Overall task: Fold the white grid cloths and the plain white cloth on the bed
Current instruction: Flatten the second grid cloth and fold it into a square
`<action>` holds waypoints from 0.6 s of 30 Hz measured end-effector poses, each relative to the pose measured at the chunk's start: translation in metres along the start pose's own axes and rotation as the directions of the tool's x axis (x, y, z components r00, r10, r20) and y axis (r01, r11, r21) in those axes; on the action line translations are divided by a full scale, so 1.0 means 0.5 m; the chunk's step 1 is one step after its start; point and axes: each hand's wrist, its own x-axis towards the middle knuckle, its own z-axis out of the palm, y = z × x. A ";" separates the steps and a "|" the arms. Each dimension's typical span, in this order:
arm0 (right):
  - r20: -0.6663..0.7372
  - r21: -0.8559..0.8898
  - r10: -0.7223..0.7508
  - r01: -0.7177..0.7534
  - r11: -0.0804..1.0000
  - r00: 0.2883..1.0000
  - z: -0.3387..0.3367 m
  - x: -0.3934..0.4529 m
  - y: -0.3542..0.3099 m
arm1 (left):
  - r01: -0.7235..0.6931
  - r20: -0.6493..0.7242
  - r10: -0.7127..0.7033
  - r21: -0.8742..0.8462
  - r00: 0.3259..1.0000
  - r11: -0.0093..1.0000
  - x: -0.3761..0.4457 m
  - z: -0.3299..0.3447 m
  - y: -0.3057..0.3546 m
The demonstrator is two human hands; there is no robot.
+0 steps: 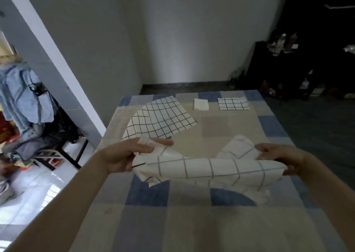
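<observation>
A white grid cloth (207,172) hangs stretched in the air above the bed between my hands. My left hand (126,155) pinches its left end, thumb on top. My right hand (278,158) grips its right end, where the cloth bunches upward. Behind it a larger white grid cloth (161,121) lies spread and rumpled on the bed. At the bed's far end lie a small folded plain white cloth (201,104) and, to its right, a folded white grid cloth (232,103).
The bed (172,223) has a blue, grey and beige patchwork cover. A chair piled with clothes (25,102) stands to the left on a light floor. Dark furniture (299,63) with clutter fills the right background. Grey walls meet behind the bed.
</observation>
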 end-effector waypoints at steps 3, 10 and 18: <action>-0.127 -0.107 0.096 -0.110 0.988 0.987 -0.021 0.032 0.011 | 0.145 0.033 -0.149 0.093 0.988 0.985 0.014 -0.030 -0.027; -0.455 0.034 0.093 -0.087 0.996 0.885 -0.075 0.121 0.109 | 0.368 -0.640 -0.023 0.412 0.768 0.833 0.150 -0.103 -0.130; -0.752 -0.280 0.062 -0.404 0.871 0.656 -0.143 0.207 0.200 | 0.307 -0.712 0.289 0.581 0.640 0.754 0.270 -0.141 -0.170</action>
